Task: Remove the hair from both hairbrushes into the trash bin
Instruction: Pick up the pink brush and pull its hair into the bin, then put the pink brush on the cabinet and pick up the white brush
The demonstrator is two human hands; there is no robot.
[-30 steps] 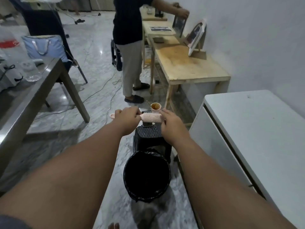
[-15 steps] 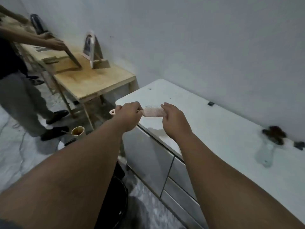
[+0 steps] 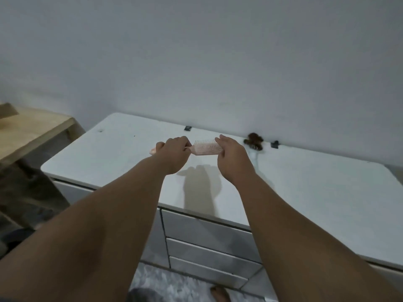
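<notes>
I hold a pink hairbrush (image 3: 205, 148) level above the white cabinet top (image 3: 122, 158), bristles up and with no hair showing on them. My left hand (image 3: 174, 152) grips its handle, and my right hand (image 3: 231, 154) pinches the far end of its head. A second hairbrush (image 3: 254, 147), clear with a clump of brown hair (image 3: 254, 138) on its bristles, lies on the cabinet top by the wall, just beyond my right hand. The trash bin is out of view.
The cabinet has drawers (image 3: 207, 232) on its front. A wooden table (image 3: 28, 131) stands to its left. Two small dark clips (image 3: 275, 144) sit along the wall edge. My bare foot (image 3: 219, 294) is on the marble floor below.
My view has swung right, from the black trash bin on the floor to the white cabinet. Both hands carried the pink brush along and now hold it over the cabinet top.
</notes>
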